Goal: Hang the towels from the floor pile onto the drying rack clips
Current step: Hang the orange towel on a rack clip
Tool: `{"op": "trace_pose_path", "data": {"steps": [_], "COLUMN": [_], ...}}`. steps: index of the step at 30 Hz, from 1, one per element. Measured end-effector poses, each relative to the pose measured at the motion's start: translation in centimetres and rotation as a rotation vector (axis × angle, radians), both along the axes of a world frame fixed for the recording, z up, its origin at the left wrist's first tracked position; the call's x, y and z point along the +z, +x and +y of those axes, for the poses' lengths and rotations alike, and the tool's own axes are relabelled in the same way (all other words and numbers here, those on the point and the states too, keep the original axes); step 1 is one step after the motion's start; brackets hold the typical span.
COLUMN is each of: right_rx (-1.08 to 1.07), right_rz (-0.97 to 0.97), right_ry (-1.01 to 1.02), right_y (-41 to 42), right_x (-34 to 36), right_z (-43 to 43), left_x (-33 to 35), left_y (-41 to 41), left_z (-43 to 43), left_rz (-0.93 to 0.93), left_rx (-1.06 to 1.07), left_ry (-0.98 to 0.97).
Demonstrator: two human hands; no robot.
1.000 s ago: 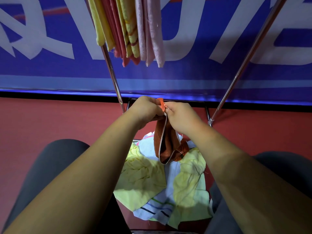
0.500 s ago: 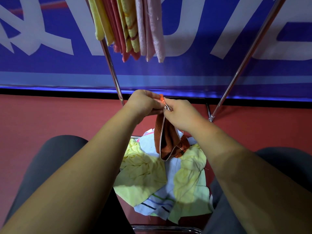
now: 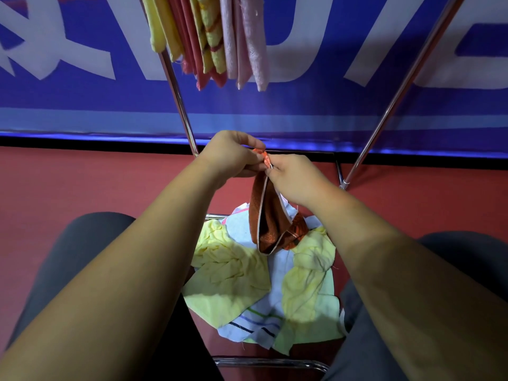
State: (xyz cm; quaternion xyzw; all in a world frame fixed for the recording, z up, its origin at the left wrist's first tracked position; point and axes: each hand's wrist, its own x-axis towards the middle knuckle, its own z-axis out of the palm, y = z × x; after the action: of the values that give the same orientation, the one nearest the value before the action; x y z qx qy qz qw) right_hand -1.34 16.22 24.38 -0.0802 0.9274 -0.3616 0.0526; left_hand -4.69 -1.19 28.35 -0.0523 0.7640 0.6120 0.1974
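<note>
Both hands meet at the top corner of the brown towel. The left hand pinches the orange edge, and the right hand pinches just beside it, grip touching grip. The towel hangs straight down from that pinch, long axis vertical. Its lower end is at the pile on the floor, touching or just clear, can't tell. Hung towels sit up and ahead, beside the rack's left leg; clips out of view. So the lift looks up and forward, left hand nearer that row. No container here: the pile lies loose between the rack's bars.
</note>
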Motion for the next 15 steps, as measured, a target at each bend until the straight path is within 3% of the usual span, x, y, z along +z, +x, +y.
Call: {"op": "trace_pose_path", "data": {"steps": [8, 15], "right_rx": [-0.01, -0.046], "right_rz": [-0.035, -0.052], "right_ry": [0.012, 0.023], "right_y": [-0.15, -0.18], "right_x": [-0.08, -0.18], "right_z": [-0.18, -0.06], "left_x": [-0.23, -0.27], "left_y": [0.0, -0.13], "left_z": [-0.22, -0.34], "left_rz": [0.317, 0.485], "left_rx": [-0.205, -0.239], "left_ry": [-0.438, -0.535]}}
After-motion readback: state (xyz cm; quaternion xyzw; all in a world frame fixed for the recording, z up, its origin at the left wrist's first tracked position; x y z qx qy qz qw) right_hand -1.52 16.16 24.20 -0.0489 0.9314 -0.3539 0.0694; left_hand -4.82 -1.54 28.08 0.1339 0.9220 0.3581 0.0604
